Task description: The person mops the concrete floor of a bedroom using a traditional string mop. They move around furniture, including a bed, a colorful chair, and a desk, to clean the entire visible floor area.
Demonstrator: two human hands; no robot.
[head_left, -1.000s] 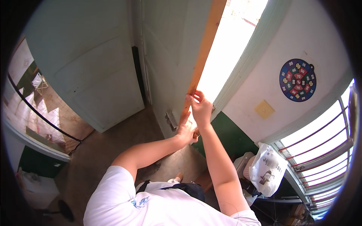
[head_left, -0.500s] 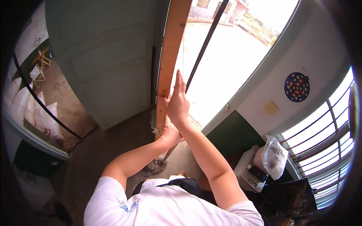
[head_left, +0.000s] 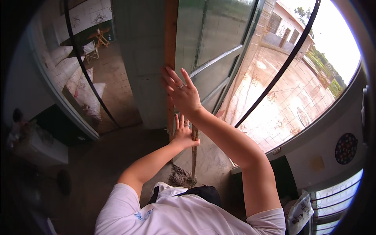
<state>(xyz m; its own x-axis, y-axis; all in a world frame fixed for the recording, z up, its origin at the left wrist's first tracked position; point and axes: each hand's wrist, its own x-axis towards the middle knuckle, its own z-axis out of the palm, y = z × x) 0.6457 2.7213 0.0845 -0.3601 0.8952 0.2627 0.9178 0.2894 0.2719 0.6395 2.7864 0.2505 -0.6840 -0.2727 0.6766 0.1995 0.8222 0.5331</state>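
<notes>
Clock directions taken from the right grip (head_left: 182,93). Its fingers are spread and its fingertips are laid on the brown wooden edge (head_left: 170,39) of a door; a ring is worn on one finger, and nothing is seen enclosed. The left grip (head_left: 183,135) is placed at 6 o'clock, fingers fanned upward against or very near the same door, which of the two cannot be told. A mop handle (head_left: 194,158) is passed by its thumb; whether it is clasped cannot be told. The handle is held nearly upright, with the grey mop head (head_left: 180,176) rested on the floor (head_left: 217,158) at 6 o'clock. The door's panelled face (head_left: 211,37) is seen at 1 o'clock, and a second grey-green door leaf (head_left: 143,74) at 10. Beyond that leaf, a folding chair (head_left: 91,51) is noted at 10 and pale sacks (head_left: 93,94) at 9. A sunlit paved yard (head_left: 270,105) is opened to view at 3, crossed by a dark slanting strip (head_left: 282,69), with a low building (head_left: 282,29) at 2. A round target board (head_left: 346,149) is hung at 4; a barred window (head_left: 338,196) is set below it.
</notes>
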